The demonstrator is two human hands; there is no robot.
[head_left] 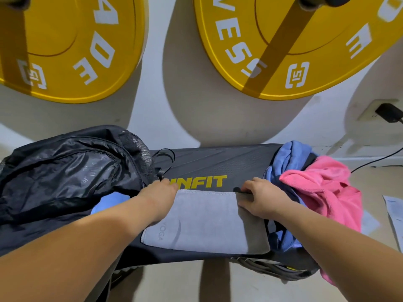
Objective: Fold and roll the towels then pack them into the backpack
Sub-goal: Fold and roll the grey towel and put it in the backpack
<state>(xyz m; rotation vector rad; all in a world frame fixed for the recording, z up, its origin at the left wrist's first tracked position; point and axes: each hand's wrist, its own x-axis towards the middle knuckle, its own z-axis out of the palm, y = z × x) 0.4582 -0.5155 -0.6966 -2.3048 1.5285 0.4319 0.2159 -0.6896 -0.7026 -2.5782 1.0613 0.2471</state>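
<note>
gripping the far edge of the folded grey towel (207, 223), both hands curl their fingers down over its corners: the left hand (160, 199) on the far left corner, the right hand (260, 200) on the far right one, with its thumb on the cloth. the towel lies flat between the forearms, with a faint "yoga" print near the left wrist. under it runs a dark padded bench (218, 164) with yellow lettering just beyond the knuckles. just beside the left hand, a black backpack (65, 171) lies open on the bench with its shiny lining showing. a bit of blue cloth (109, 201) peeks out at its opening by the left forearm. right of the right hand, a blue towel (290, 155) and a pink towel (322, 188) sit crumpled in a heap at the bench end, the pink one hanging over the side. beyond the bench is a pale wall, with the left weight plate (65, 40) and the right weight plate (283, 40), both yellow, in front of it. far right of the right hand, a black plug (390, 113) sits in a wall socket, and a sheet of paper (394, 214) lies on the pale floor.
</note>
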